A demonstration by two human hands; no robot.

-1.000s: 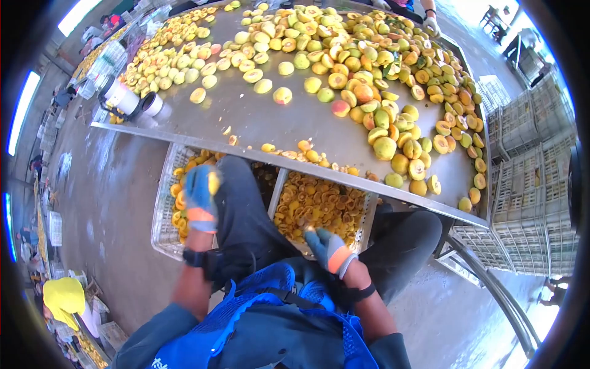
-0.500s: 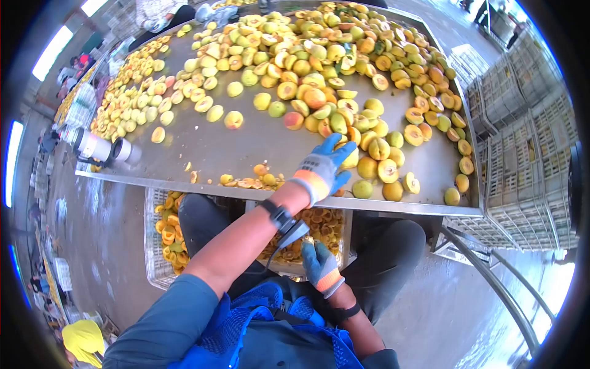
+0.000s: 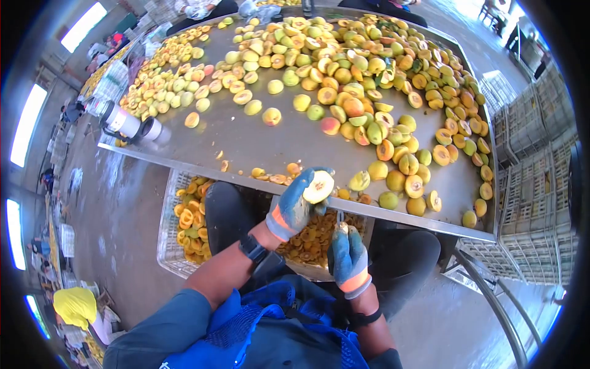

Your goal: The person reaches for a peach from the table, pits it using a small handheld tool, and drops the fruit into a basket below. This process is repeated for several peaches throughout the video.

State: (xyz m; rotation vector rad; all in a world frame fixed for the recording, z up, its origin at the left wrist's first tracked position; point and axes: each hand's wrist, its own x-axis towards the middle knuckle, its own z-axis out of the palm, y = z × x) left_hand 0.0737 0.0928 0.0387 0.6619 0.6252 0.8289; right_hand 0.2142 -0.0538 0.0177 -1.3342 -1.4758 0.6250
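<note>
My left hand (image 3: 295, 206), in a blue and grey glove with an orange band, is closed around a yellow peach half (image 3: 319, 187). Its pale cut face is turned up over the front edge of the metal table (image 3: 215, 138). Lower and to the right, my right hand (image 3: 349, 261), gloved alike, grips a small tool (image 3: 340, 218) with a thin metal tip pointing up; most of its handle is hidden by the fingers. Whole and halved peaches (image 3: 353, 107) are heaped across the table, with small scraps near its front edge.
Below the table edge, a white crate (image 3: 167, 237) holds peach pieces, and another container of peach pieces (image 3: 313, 243) stands between my knees. A grey flask (image 3: 123, 121) lies at the table's left. Stacked crates (image 3: 538, 178) and metal rails (image 3: 491, 295) are on the right. Other people sit beyond.
My left hand has come back from the peach pile toward my body and now holds a peach half. My right hand has moved slightly right, and the tool's tip now shows. The view has shifted.
</note>
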